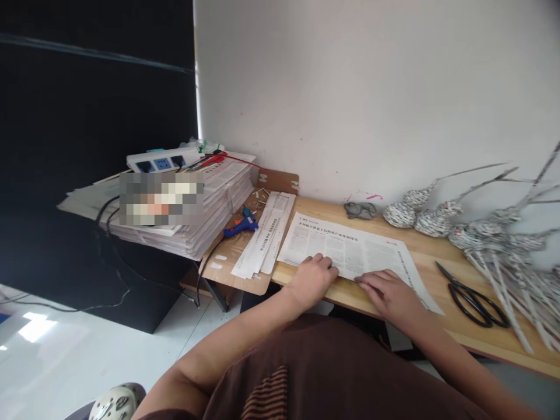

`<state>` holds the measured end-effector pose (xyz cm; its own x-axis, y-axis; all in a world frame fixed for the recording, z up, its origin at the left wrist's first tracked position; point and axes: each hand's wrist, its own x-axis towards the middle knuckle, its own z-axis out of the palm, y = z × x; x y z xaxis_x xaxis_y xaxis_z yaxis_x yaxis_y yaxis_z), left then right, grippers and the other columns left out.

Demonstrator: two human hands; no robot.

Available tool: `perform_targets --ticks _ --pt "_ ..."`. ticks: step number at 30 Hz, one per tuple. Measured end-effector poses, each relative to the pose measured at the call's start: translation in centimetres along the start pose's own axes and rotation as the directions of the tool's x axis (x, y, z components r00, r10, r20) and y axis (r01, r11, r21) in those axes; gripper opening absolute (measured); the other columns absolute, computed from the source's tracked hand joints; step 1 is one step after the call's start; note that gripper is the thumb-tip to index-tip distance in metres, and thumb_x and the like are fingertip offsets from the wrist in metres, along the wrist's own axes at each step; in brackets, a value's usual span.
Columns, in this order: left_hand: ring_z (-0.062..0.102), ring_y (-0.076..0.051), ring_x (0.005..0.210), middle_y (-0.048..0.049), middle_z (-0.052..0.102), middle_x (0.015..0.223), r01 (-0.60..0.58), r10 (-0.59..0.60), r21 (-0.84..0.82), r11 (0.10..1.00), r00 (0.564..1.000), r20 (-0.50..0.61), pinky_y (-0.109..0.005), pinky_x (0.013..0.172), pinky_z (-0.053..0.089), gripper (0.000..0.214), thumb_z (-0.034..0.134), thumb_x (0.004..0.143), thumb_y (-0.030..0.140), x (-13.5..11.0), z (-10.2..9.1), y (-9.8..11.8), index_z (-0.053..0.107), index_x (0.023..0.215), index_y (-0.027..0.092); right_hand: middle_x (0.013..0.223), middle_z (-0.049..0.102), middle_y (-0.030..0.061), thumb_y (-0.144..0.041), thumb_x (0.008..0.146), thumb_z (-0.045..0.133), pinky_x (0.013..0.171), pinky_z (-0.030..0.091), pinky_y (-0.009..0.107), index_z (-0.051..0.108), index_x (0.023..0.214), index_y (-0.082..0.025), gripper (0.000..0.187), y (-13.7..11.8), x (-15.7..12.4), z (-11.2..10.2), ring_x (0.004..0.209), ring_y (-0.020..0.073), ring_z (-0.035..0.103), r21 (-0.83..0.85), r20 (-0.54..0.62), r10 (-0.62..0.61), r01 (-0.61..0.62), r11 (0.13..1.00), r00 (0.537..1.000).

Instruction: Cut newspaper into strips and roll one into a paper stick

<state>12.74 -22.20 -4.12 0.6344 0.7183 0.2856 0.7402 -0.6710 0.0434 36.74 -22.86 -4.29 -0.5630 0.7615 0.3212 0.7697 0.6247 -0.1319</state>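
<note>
From where I stand, the newspaper sheet (345, 248) lies flat on the wooden counter (437, 251), its near edge under both hands. The left hand (315, 279) rests on that edge with its fingers curled; its thumb is hidden, so I can't tell whether it grips. The right hand (391, 294), just beside it, appears to pinch the edge between thumb and fingertips. Thin paper worries me: should the two hands pull unevenly, I'd expect it to skew, crease or tear. To the right of the right hand lie black-handled scissors (459, 286), and a wide sweep that way could knock them, or the rolled-paper sticks (503, 291) beyond. Left of the left hand, the newspaper strips (266, 239) sit loose on cardboard (251, 286) and might scatter if brushed. Past them, the blue glue gun (245, 223) could be dragged off by a snag on its trailing cord (205, 262).
</note>
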Motion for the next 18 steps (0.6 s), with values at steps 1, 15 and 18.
perform_targets --ticks 1,15,18 --pt "0.053 -0.024 0.096 -0.0071 0.061 0.098 0.015 -0.015 -0.001 1.000 1.000 -0.002 -0.035 0.078 0.049 0.015 0.047 0.092 0.017 -0.1 -0.1 -0.2 0.061 0.095 0.017 0.094 0.074 0.0053 -0.029 0.095 0.046 0.080 0.051 0.039 0.071 0.097 -0.023 0.026 0.3 -0.1 -0.2 0.086 0.0222 0.063 0.002 0.004 0.018 -0.018 1.000 1.000" --pt "0.056 -0.025 0.104 -0.0080 0.065 0.113 0.002 -0.007 -0.044 0.999 0.994 -0.107 -0.040 0.087 0.050 0.031 0.047 0.091 0.008 -5.4 0.2 -2.4 0.058 0.118 0.017 0.101 0.071 0.0076 -0.020 0.093 0.051 0.085 0.051 0.039 0.072 0.108 -0.021 0.025 2.0 -5.7 -1.3 0.092 0.0222 0.061 -0.097 -0.104 0.052 -0.062 0.993 0.993" --pt "0.056 -0.024 0.103 -0.0086 0.066 0.112 -0.013 0.001 -0.070 0.997 0.987 -0.164 -0.039 0.088 0.050 0.033 0.046 0.090 0.008 -6.0 0.4 -2.3 0.057 0.120 0.016 0.099 0.071 0.0077 -0.019 0.093 0.052 0.086 0.051 0.038 0.072 0.108 -0.020 0.025 1.5 -6.2 -1.1 0.091 0.0220 0.061 -0.088 -0.126 0.058 -0.070 0.994 0.990"
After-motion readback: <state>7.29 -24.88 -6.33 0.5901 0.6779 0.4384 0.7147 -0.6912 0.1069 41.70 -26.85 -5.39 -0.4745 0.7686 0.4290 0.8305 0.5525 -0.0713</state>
